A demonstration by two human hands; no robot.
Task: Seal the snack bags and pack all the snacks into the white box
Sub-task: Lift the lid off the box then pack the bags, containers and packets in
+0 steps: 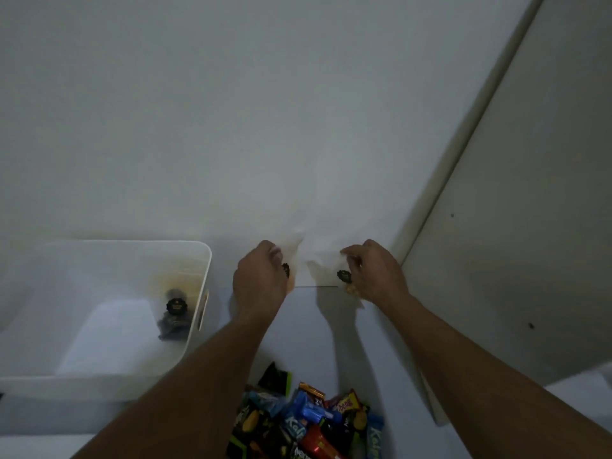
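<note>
My left hand (260, 276) and my right hand (374, 271) each grip a clear snack bag with a round black label. The left bag (288, 256) and the right bag (326, 263) are held up side by side against the white wall, their tops crumpled between my fingers. Pale nuts show at the bottom of the right bag. The white box (198, 260) stands to the left on the floor. Inside it lies one clear bag with a black label (175, 309) and dark contents. A pile of wrapped snacks (308, 422) lies near the bottom edge.
A white wall fills the far side. A pale door or panel (513, 210) leans at the right, its lower corner close to my right forearm. The floor between the box and the snack pile is white.
</note>
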